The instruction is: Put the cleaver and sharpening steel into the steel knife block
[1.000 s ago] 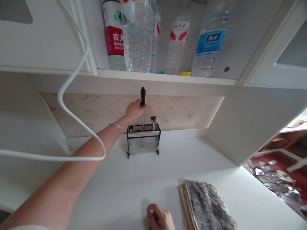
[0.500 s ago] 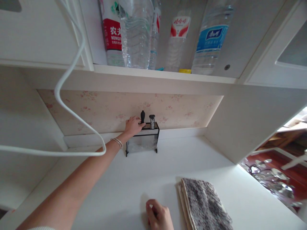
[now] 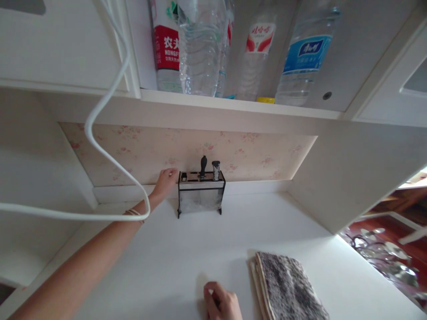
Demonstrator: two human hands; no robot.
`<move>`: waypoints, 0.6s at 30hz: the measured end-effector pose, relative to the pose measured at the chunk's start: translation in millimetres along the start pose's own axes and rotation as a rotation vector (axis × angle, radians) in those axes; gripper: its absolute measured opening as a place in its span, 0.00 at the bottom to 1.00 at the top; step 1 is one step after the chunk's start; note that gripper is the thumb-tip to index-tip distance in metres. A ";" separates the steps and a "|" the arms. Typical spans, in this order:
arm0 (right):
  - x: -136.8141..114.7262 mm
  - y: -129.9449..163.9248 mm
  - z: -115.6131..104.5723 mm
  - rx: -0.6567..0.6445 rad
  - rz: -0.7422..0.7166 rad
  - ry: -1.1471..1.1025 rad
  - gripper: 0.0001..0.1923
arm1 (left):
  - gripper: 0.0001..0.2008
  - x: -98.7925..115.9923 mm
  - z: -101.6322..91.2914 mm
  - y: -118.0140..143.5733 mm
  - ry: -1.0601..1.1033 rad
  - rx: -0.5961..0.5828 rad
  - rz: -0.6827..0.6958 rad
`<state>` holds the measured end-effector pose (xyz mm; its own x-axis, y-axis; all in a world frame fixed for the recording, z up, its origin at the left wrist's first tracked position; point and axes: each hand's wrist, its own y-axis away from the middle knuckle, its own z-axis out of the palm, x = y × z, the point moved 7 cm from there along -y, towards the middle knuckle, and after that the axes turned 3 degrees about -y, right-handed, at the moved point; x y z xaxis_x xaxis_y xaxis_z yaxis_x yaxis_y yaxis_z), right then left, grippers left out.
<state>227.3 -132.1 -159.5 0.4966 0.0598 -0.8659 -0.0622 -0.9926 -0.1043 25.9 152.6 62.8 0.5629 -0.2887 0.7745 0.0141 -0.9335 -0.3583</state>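
Left hand [image 3: 166, 178] rests loosely open, holding nothing, against the knife rack's [image 3: 200, 194] left end; right hand [image 3: 223, 303] lies curled on the counter [image 3: 173, 262]. A sideways nudge could tip the rack's 2 handles [image 3: 203, 165].

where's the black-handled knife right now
In the head view the black-handled knife stands in the knife holder at the back of the white counter, against the floral wall, just right of the left hand.

White counter [image 3: 207, 249] with knife rack [image 3: 200, 195], folded cloth [image 3: 287, 289].
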 end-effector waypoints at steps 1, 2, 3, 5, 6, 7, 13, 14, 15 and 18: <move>-2.6 0.3 -0.7 -0.011 -0.003 0.001 0.27 | 0.25 -13.6 4.6 8.7 0.042 -0.051 -0.072; -5.0 0.6 -1.2 -0.023 -0.004 0.001 0.26 | 0.26 -25.9 12.1 19.0 0.085 -0.115 -0.143; -6.9 1.0 -1.7 -0.031 -0.005 0.002 0.25 | 0.27 -36.0 21.2 30.1 0.129 -0.182 -0.208; -9.3 1.5 -2.8 -0.028 -0.008 0.006 0.24 | 0.29 -49.2 40.1 50.9 0.217 -0.290 -0.311; -9.6 1.7 -3.2 -0.019 -0.010 0.012 0.24 | 0.31 -53.1 48.2 59.0 0.257 -0.324 -0.355; -9.5 1.7 -3.5 -0.007 -0.011 0.020 0.24 | 0.34 -55.4 55.2 65.2 0.293 -0.348 -0.393; -3.3 0.3 3.9 -0.004 -0.009 0.104 0.20 | 0.36 -47.7 84.8 79.0 0.429 -0.465 -0.474; -2.3 -0.1 5.4 -0.003 -0.014 0.125 0.20 | 0.35 -44.3 91.1 80.5 0.438 -0.482 -0.469; -1.5 -0.4 6.6 0.001 -0.022 0.146 0.20 | 0.35 -40.5 98.6 81.9 0.444 -0.497 -0.462; 1.8 -1.0 8.0 0.036 -0.037 0.196 0.19 | 0.33 -27.0 129.7 85.6 0.457 -0.536 -0.424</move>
<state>221.3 -130.1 -164.8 0.6580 0.0708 -0.7497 -0.0699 -0.9855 -0.1544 119.1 108.0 -56.4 0.2050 0.1612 0.9654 -0.3118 -0.9242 0.2205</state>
